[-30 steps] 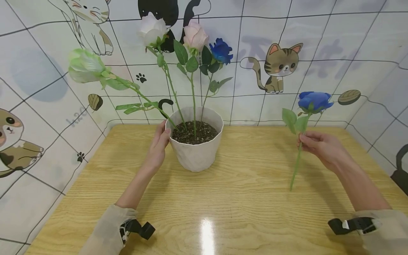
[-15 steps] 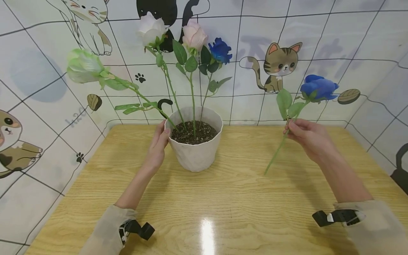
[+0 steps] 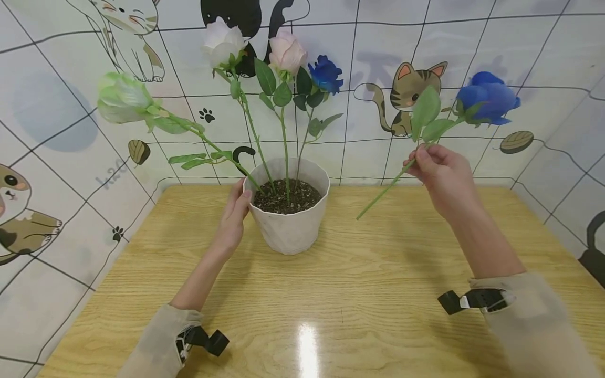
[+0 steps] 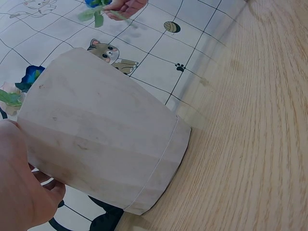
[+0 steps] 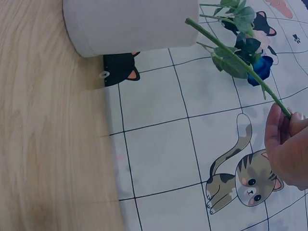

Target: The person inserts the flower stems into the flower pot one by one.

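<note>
A white flower pot [image 3: 290, 231] filled with dark soil stands on the wooden table. My left hand [image 3: 232, 218] holds its left side, the thumb near the rim and the other fingers partly hidden round the wall. Planted in the soil are a pale green rose [image 3: 124, 98] leaning left, a white rose [image 3: 224, 44], a pink rose [image 3: 287, 51] and a dark blue rose [image 3: 325, 74]. Off to the right, my right hand [image 3: 444, 176] pinches the green stem of another blue rose [image 3: 489, 100] just below its leaves. In the right wrist view the stem's cut end [image 5: 190, 22] overlaps the pot.
The wooden table [image 3: 359, 304] spreads out in front of the pot. Behind it hangs a white gridded cloth [image 3: 326, 157] printed with cats. A dark object [image 3: 596, 252] shows at the right edge.
My right hand has risen and moved left with the blue rose, tilting it so the stem's lower end points left toward the pot. The left hand has stayed at the pot.
</note>
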The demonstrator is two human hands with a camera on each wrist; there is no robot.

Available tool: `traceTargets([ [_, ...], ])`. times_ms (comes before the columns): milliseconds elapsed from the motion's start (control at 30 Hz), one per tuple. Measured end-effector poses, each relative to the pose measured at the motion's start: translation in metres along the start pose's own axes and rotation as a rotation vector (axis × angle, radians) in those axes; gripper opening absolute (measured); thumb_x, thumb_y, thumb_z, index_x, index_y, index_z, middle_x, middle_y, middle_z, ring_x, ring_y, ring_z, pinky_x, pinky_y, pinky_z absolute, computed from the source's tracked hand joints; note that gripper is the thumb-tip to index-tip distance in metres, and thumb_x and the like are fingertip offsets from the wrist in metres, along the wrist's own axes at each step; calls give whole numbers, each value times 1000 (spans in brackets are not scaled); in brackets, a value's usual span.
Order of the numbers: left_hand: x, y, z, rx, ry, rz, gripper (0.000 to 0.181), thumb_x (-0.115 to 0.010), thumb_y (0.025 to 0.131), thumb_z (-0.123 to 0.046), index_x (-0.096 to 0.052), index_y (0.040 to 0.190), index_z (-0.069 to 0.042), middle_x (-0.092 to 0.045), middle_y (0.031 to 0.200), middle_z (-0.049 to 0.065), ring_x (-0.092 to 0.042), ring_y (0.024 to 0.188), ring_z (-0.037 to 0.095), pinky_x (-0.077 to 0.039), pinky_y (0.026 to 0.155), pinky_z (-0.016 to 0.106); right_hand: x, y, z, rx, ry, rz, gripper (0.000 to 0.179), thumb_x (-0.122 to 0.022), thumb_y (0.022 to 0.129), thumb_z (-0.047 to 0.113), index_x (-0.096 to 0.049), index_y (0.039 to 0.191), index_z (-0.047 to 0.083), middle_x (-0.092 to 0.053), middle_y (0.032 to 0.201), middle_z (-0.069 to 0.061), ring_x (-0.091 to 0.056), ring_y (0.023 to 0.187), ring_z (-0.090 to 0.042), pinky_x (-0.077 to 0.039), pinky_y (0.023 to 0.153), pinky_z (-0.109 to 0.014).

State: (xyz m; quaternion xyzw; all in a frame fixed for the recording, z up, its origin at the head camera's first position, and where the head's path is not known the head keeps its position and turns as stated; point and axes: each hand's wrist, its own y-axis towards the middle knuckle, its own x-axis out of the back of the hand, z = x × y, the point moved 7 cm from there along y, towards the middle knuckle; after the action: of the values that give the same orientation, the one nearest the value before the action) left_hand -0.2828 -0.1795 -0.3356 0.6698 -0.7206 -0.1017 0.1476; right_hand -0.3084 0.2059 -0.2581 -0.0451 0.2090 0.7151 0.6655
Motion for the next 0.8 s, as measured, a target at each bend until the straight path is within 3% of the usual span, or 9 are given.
traceTargets([
  [167, 0, 0, -1, -6, -8, 3, 53, -31, 109, -25, -24, 155, 2, -26, 159, 21, -24, 148, 32, -18, 122, 49, -21, 8, 9, 48, 98, -63, 10, -65, 95, 3, -62, 99, -6, -66, 92, -12, -67, 89, -22, -58, 87, -29],
  [433, 0, 1, 0, -16, -11, 8, 53, -31, 109, -24, -24, 155, 2, -26, 159, 21, -24, 148, 32, -18, 122, 50, -56, 17, 18, 100, 155, -66, 7, -67, 93, -1, -66, 95, -8, -69, 86, -14, -68, 87, -25, -59, 84, -33],
  [800, 0, 0, -1, -24, 3, 5, 53, -31, 109, -24, -25, 155, 2, -27, 158, 21, -26, 147, 32, -19, 121, 51, -86, 31, 11, 178, 29, -36, 4, -72, 90, -4, -70, 92, -3, -70, 82, -10, -68, 82, -22, -61, 79, -33],
])
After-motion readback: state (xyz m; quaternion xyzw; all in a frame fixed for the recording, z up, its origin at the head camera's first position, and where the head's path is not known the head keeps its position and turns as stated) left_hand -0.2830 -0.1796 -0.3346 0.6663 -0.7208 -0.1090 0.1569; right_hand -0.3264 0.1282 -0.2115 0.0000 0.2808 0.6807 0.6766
